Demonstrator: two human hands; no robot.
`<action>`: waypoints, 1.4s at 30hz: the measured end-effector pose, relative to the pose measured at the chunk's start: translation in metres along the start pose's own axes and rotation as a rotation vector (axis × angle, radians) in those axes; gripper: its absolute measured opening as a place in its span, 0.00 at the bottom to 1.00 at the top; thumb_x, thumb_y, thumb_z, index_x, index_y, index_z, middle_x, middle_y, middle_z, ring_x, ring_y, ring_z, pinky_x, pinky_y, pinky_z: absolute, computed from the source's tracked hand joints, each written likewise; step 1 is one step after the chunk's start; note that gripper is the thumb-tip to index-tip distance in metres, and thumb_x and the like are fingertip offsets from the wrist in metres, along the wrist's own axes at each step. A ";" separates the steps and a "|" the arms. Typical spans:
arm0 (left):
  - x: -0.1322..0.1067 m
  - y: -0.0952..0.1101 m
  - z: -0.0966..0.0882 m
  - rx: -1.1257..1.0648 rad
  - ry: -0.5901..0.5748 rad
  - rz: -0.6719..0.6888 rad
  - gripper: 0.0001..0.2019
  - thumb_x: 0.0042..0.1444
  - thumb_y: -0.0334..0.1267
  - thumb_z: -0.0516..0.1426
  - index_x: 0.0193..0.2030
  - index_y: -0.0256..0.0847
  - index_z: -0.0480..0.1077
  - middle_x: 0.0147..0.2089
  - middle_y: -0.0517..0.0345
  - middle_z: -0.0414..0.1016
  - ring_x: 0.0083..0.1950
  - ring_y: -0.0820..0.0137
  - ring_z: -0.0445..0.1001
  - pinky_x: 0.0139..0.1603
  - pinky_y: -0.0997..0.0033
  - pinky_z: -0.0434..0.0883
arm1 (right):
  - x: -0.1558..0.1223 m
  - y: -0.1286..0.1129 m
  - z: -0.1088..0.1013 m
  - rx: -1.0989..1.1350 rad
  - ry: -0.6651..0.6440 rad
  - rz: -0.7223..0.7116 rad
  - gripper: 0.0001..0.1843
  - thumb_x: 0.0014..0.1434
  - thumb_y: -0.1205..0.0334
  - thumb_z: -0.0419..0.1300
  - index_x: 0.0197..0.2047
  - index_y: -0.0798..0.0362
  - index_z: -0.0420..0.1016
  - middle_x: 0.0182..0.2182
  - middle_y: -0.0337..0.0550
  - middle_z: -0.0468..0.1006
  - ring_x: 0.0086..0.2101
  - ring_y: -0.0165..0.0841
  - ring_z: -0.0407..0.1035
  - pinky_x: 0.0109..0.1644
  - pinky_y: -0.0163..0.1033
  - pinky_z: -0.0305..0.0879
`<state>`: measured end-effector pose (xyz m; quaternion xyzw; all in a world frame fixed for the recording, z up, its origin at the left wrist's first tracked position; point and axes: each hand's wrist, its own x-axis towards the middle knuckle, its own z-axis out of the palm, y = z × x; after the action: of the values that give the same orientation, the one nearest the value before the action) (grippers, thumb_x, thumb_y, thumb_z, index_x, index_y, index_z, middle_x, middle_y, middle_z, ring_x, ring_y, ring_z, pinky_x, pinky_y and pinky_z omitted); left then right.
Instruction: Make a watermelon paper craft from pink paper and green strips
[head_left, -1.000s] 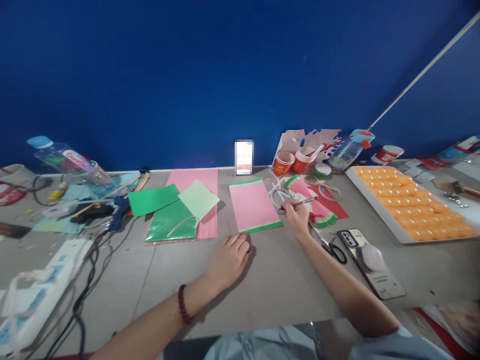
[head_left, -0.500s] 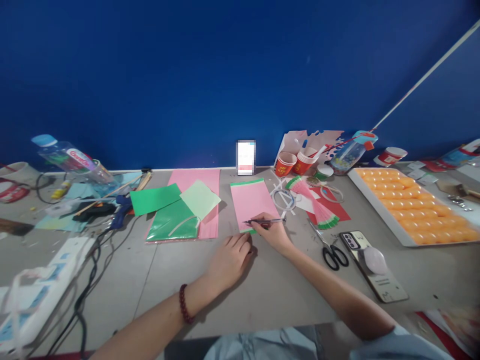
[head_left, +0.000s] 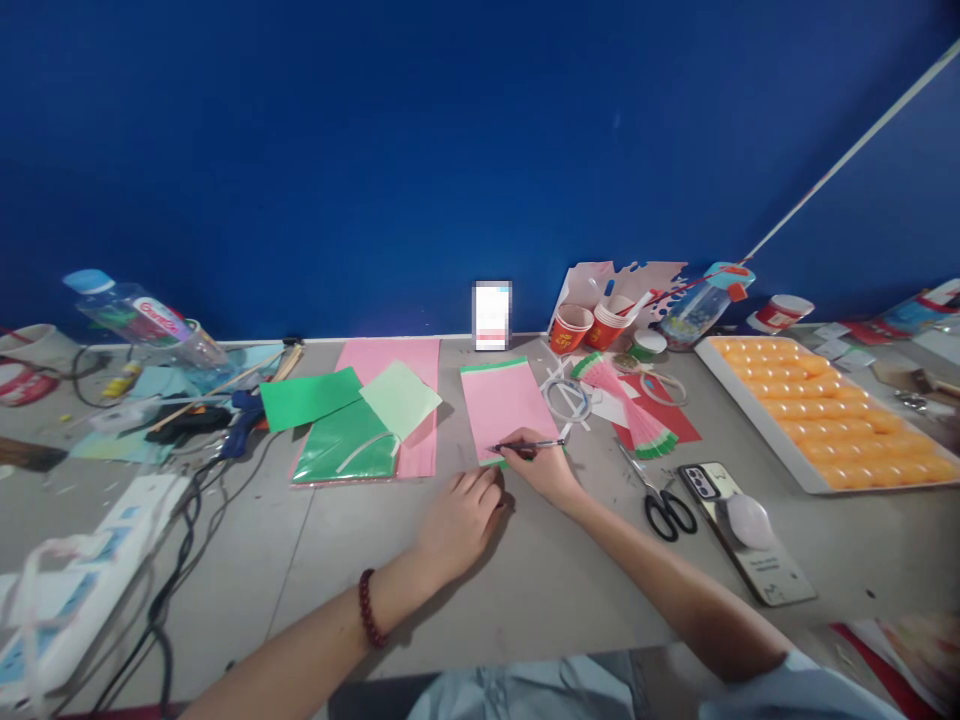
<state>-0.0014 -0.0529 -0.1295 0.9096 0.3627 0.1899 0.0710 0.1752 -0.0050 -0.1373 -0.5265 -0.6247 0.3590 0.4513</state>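
Note:
A pink sheet of paper [head_left: 506, 400] with green strips along its far and near edges lies in the middle of the table. My right hand [head_left: 544, 468] pinches a dark pen [head_left: 536, 443] over the sheet's near part, its tip at the pink surface; whether it touches I cannot tell. My left hand [head_left: 463, 515] rests palm down on the table just below the sheet's near edge, fingers extended and holding nothing. A pleated pink paper fan [head_left: 628, 410] with green ends lies to the right, beside a coil of clear tubing [head_left: 568, 399].
To the right are scissors [head_left: 660, 500], a phone [head_left: 750, 535], a tray of orange balls [head_left: 825, 410] and red paper cups [head_left: 570, 328]. Green paper [head_left: 311, 398] lies left, near a glue gun [head_left: 241, 425], a bottle [head_left: 150, 315] and a power strip [head_left: 112, 570] with cables.
The pen and my right hand have shifted very slightly over the pink sheet. My left hand stays in place.

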 end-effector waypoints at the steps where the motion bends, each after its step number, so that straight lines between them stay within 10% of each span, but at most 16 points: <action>1: 0.000 0.000 0.000 0.006 -0.003 0.001 0.08 0.65 0.33 0.50 0.47 0.37 0.67 0.56 0.45 0.71 0.56 0.58 0.69 0.51 0.56 0.67 | 0.000 0.000 0.000 0.003 0.000 0.004 0.06 0.52 0.60 0.58 0.30 0.52 0.74 0.26 0.40 0.78 0.28 0.31 0.71 0.33 0.37 0.69; 42: -0.001 -0.001 0.003 0.000 0.043 0.003 0.09 0.65 0.35 0.49 0.47 0.38 0.67 0.55 0.46 0.72 0.56 0.59 0.69 0.51 0.58 0.67 | -0.001 0.001 0.003 -0.030 -0.069 -0.013 0.06 0.53 0.62 0.59 0.33 0.51 0.78 0.30 0.40 0.81 0.30 0.32 0.73 0.36 0.37 0.70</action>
<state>-0.0012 -0.0531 -0.1330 0.9059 0.3628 0.2093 0.0631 0.1729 -0.0054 -0.1389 -0.5164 -0.6487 0.3644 0.4239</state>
